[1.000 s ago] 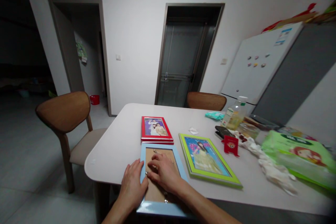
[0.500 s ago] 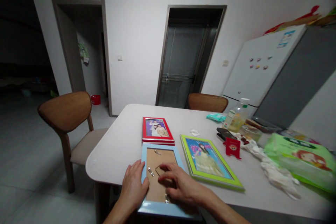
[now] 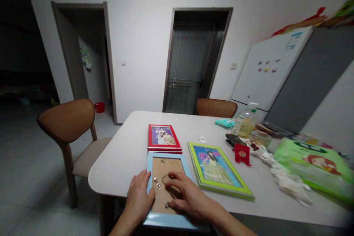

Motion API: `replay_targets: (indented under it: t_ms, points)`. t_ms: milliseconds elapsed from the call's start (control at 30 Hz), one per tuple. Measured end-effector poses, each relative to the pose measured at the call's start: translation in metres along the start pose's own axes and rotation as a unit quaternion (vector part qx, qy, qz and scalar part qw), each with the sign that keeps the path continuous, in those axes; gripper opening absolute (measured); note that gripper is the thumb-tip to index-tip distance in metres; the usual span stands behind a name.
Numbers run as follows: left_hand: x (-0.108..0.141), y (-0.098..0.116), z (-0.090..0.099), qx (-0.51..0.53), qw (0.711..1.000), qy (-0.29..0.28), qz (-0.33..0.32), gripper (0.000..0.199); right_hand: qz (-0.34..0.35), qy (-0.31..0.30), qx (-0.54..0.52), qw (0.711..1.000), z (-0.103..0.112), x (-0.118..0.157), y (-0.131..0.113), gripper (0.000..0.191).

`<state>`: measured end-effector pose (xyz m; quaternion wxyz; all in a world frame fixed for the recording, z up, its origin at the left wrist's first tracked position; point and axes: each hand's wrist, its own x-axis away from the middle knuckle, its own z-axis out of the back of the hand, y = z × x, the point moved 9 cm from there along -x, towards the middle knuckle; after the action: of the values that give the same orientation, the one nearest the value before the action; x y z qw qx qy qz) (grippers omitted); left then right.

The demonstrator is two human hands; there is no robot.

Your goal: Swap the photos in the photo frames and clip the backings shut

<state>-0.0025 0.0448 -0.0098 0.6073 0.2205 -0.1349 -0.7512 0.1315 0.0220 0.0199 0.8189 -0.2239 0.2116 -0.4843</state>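
Observation:
A light blue picture frame (image 3: 173,221) lies face down at the table's near edge, its brown backing board (image 3: 159,197) showing with small metal clips and a thin wire stand. My left hand (image 3: 140,191) rests on the frame's left edge, fingers spread. Over the right part of the backing is my right hand (image 3: 186,193), its fingers curled, the thumb at a metal clip (image 3: 167,205) near the bottom; whether it grips the clip cannot be made out. Beyond lie stacked red frames (image 3: 163,138), and to the right a green frame (image 3: 218,166) shows a photo.
On the white table (image 3: 116,169) at the right are a red card stand (image 3: 242,154), a black item (image 3: 235,140), a bottle (image 3: 245,121), crumpled white cloth (image 3: 287,182) and a green package (image 3: 315,162). Wooden chairs (image 3: 68,120) stand left and behind.
My right thumb and the lower metal clip are farther left, with the clip now by the thumb tip. My left hand stays on the frame edge. The view has shifted slightly.

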Motion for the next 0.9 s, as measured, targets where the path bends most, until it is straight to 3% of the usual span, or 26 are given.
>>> replay_targets:
  t_ms: [100, 333, 533, 667, 733, 833, 900]
  points:
    - [0.0, -0.001, -0.001, 0.001, 1.0, 0.001, -0.002, 0.049, -0.045, 0.038, 0.027, 0.998, 0.003, -0.001, 0.012, 0.049]
    - [0.001, -0.004, 0.003, 0.025, 1.0, 0.018, 0.001, 0.046, -0.082, 0.082, 0.022, 0.993, 0.004, -0.005, 0.016, 0.042]
    - [0.0, -0.003, 0.005, 0.041, 0.999, 0.018, -0.004, 0.049, -0.061, 0.166, -0.006, 0.984, 0.028, -0.005, 0.018, 0.039]
    - [-0.005, -0.001, 0.009, 0.139, 0.99, 0.037, 0.001, 0.043, -0.049, 0.197, -0.015, 0.979, 0.036, -0.01, 0.014, 0.039]
    - [-0.009, -0.001, 0.016, 0.258, 0.964, 0.065, 0.01, 0.037, -0.057, 0.198, -0.036, 0.978, 0.038, -0.015, 0.012, 0.039]
    - [-0.016, -0.002, 0.013, 0.477, 0.876, 0.059, 0.049, 0.025, -0.078, 0.187, -0.128, 0.971, 0.042, -0.022, 0.011, 0.037]
    - [-0.021, -0.001, 0.008, 0.55, 0.831, 0.043, 0.069, 0.022, -0.082, 0.177, -0.196, 0.961, 0.046, -0.027, 0.011, 0.036]
